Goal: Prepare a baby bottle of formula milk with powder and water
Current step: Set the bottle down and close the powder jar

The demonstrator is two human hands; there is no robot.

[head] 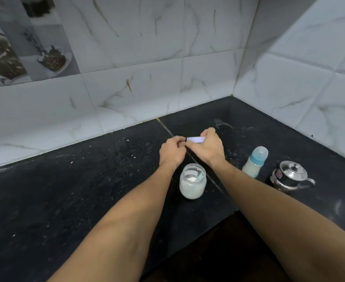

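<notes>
**Baby bottle (255, 161) stands capped on the counter while both hands work at a small white object (196, 139)**

From the head view, looking down over the person's two bare forearms, the bottle sits on the black counter (65, 190) to the right of the right forearm, not touched by either hand. It leans a little in the wide-angle picture. It has a pale blue collar and a clear dome cap, and its lower part holds a milky white liquid.

Both hands meet farther back on the counter, near the tiled wall (147, 58). The right hand (207, 147) grasps the white object, with its fingers curled over the top edge and its thumb underneath. The left hand (172, 152) is clenched, with its fingertips drawn in against the object's left end, and it looks to be pinching that end. The object is flat and pale, and only a narrow strip of it shows between the hands, so I cannot tell what it is.

Just in front of the hands, between the two wrists, stands an open glass jar (192, 181) partly filled with white powder. A small scoop (200, 177) lies inside it, its handle leaning against the right side of the rim. The jar touches neither arm.

To the right of the bottle, near but apart from it, sits a small steel kettle (291, 176) with its lid on, and its handle points right. White specks and a pale smear are scattered over the dark counter, and a thin seam runs diagonally under the hands.
</notes>
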